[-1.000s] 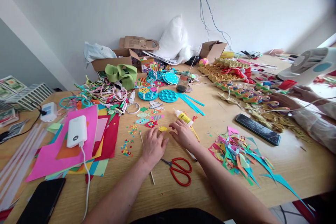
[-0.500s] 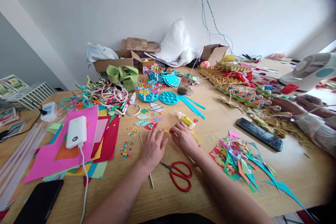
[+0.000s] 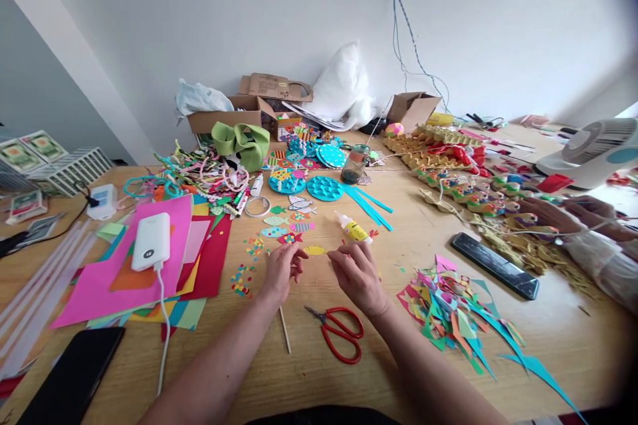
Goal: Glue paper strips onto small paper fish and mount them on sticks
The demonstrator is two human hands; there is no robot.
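A small yellow paper fish [image 3: 315, 250] lies on the table between my hands. My right hand [image 3: 357, 273] is closed in a pinch, its fingertips at the fish's tail end; whatever they hold is too small to make out. My left hand [image 3: 282, 272] rests left of the fish with loosely curled fingers apart, holding nothing visible. Just behind it is a red paper fish [image 3: 290, 239] with dots. A striped pink fish [image 3: 302, 227] and a light blue fish [image 3: 274, 232] lie further back. The glue bottle [image 3: 355, 228] lies behind my right hand.
Red-handled scissors [image 3: 343, 335] and a thin stick [image 3: 284, 329] lie near me. Paper dots [image 3: 242, 281] are left; paper scraps [image 3: 461, 312] and a phone [image 3: 495, 265] are right. Another person's hands [image 3: 548, 212] are at the far right by painted egg-carton pieces [image 3: 478, 192].
My left hand has turned and its fingers have curled. My right hand has drawn its fingers into a pinch by the fish's tail. More of the yellow fish shows. The view has shifted slightly.
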